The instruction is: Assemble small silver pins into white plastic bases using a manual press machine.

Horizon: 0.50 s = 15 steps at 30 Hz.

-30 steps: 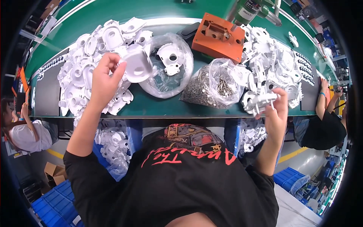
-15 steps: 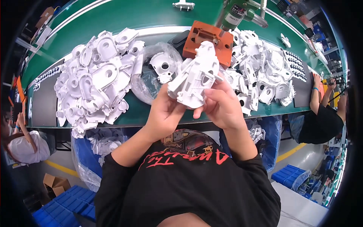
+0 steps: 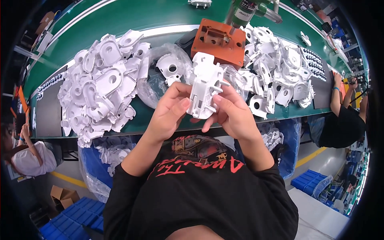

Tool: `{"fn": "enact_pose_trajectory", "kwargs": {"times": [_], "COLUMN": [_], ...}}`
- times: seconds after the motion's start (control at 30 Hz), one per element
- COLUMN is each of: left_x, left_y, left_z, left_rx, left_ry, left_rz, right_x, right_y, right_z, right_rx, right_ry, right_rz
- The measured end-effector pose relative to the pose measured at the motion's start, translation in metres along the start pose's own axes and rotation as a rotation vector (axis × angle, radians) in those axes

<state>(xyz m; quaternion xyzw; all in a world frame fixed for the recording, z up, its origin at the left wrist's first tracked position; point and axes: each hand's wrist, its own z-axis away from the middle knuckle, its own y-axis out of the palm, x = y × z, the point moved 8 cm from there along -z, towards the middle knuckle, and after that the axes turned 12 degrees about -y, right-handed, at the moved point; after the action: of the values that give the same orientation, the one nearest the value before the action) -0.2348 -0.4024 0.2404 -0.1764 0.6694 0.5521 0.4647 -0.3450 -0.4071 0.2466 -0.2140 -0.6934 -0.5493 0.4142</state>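
Observation:
Between both hands I hold a white moulded plastic housing (image 3: pixel 205 86) upright, just past the near edge of the bench. My left hand (image 3: pixel 170 110) grips its left side, thumb at the lower part. On its right side, where short pegs stick out, my right hand (image 3: pixel 233 112) has thumb and fingers closed on it. Right behind the housing stands an orange fixture block (image 3: pixel 219 42) with a hollow in its top. A green screwdriver-like tool head (image 3: pixel 243 14) hangs over the block. Beside my left hand another white part (image 3: pixel 171 67) lies on a clear plastic bag (image 3: pixel 149 90).
Heaps of white plastic parts stand on the left (image 3: pixel 98 86) and right (image 3: pixel 280 68) of the green bench (image 3: pixel 160 18). Black pieces in rows (image 3: pixel 314 66) lie farther right. Blue lined bins (image 3: pixel 90 160) sit below the edge. Co-workers (image 3: pixel 338 112) are at both sides.
The housing has turned in my hands and now stands more upright, another side showing. My left hand has shifted its grip, with the thumb now on the front.

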Motion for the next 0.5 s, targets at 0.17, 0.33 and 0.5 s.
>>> {"fn": "enact_pose_trajectory", "kwargs": {"times": [0.17,0.33,0.5], "left_x": [-0.009,-0.011,-0.03], "left_y": [0.01,0.013,0.012], "left_z": [0.006,0.009,0.016], "left_rx": [0.072,0.087,-0.158], "left_ry": [0.14,0.242,0.368], "left_rz": [-0.186,-0.288,-0.559], "right_x": [-0.004,0.001,0.007], "right_y": [-0.003,-0.003,-0.007], "right_z": [0.0,0.0,0.003], "right_rx": [-0.003,0.009,0.011], "right_ry": [0.027,0.018,-0.118], "right_rz": [-0.06,-0.008,0.254]}}
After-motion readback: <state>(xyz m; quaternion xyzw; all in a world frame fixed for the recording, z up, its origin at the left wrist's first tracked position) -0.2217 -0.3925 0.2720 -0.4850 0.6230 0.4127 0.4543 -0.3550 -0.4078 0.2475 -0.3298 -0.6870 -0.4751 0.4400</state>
